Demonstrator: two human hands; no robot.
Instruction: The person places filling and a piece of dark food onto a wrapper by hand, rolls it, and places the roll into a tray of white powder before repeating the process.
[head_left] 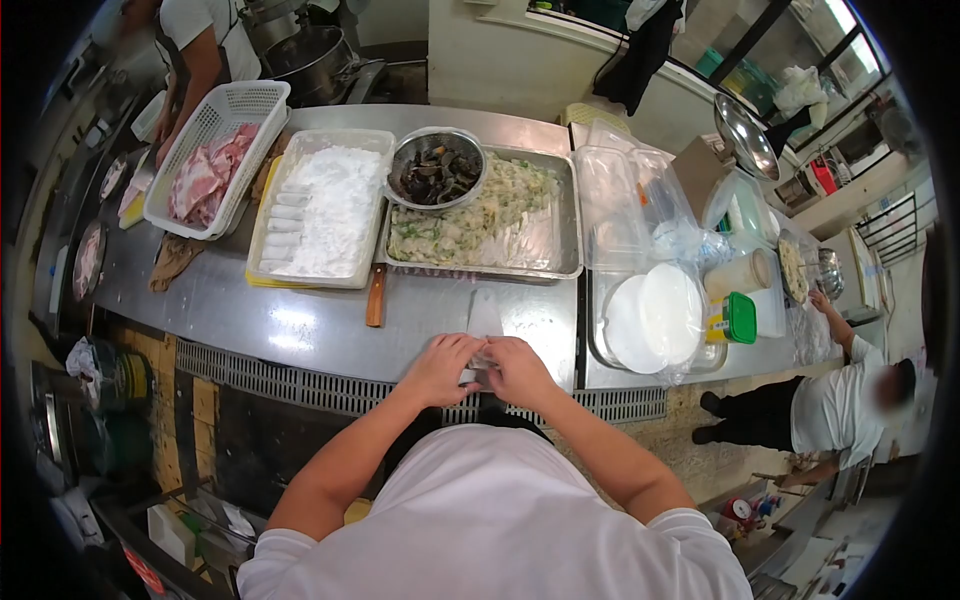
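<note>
At the front edge of the steel counter, my left hand [441, 371] and my right hand [519, 372] meet, fingers closed together around a thin whitish piece [484, 358], mostly covered by them. A pale translucent wrapper [485, 313] lies flat just beyond my fingertips. Behind it is a metal tray [567, 220] of chopped filling [450, 237] with green bits. A steel bowl [436, 168] of dark pieces rests on the tray's back left. To the left, a white tub [379, 147] holds white powder [338, 212] and pale rolls [285, 226]. A wooden handle [375, 295] sticks out beside the tray.
White round sheets [655, 318] sit on the right, near a green-lidded tub [733, 318] and clear plastic containers [606, 179]. A white basket [232, 98] of raw meat stands at the left. One person [210, 45] is at the back left, another [840, 408] at the right.
</note>
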